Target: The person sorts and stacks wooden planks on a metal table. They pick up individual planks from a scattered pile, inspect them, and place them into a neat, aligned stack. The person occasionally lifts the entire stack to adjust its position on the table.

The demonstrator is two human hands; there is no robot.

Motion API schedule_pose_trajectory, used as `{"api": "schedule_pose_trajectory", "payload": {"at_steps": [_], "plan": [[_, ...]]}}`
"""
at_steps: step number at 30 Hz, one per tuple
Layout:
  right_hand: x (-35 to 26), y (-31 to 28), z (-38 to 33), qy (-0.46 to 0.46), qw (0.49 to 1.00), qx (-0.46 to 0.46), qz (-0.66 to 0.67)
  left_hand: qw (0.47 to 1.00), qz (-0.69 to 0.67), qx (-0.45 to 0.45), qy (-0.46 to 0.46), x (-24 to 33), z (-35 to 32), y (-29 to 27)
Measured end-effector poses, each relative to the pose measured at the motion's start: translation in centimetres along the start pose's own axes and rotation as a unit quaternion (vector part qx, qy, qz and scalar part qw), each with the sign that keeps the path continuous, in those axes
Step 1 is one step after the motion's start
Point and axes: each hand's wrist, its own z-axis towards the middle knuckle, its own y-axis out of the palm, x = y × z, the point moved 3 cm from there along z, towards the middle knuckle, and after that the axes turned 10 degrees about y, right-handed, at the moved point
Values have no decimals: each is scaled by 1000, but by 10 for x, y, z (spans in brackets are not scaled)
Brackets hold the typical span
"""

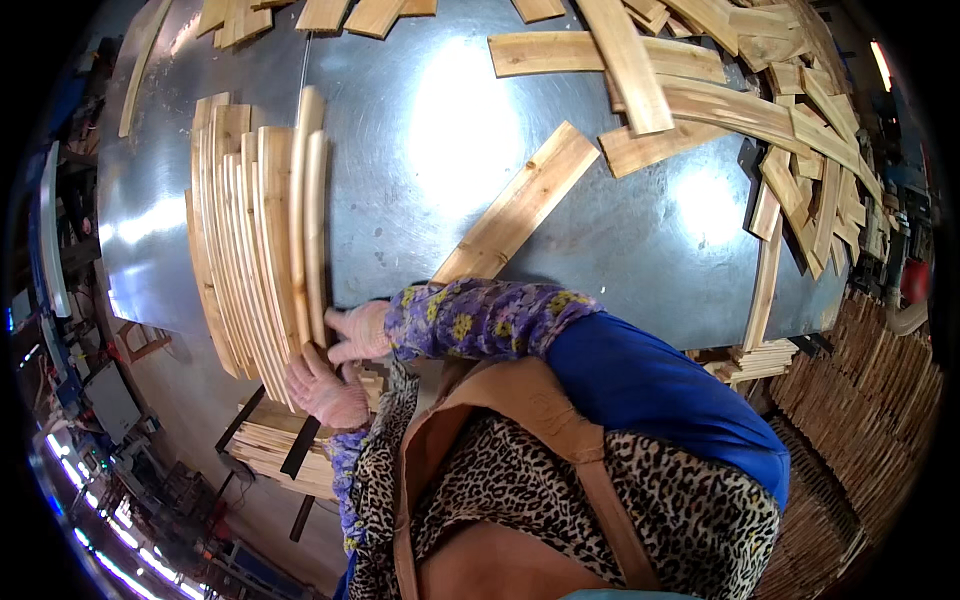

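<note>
A row of thin wooden boards (270,230) stands side by side on the left of the metal table, their long sides pointing away from me. My left hand (328,392) rests against the near ends of the rightmost boards, its fingers stretched out. Just beyond it, my right hand (362,332) reaches across to the left, fingers apart at the side of the outermost board (316,220). Neither hand is wrapped round a board. A single loose board (520,205) lies slantwise on the table, its near end hidden behind my right forearm.
A jumbled heap of boards (800,60) covers the far right of the metal table (400,200). More board ends (370,15) lie along the far edge. Below the table's near left edge, stacked boards (275,440) sit by dark metal bars (300,447). Stacked wood (860,420) fills the right.
</note>
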Motion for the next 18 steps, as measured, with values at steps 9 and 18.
{"api": "schedule_pose_trajectory", "payload": {"at_steps": [9,18], "plan": [[190,-252,-137,182,770,572,-216,999,3,23,-46,-28,7,20],[197,-254,-193,297,755,581,-66,940,-208,-103,248,190,51,33]]}}
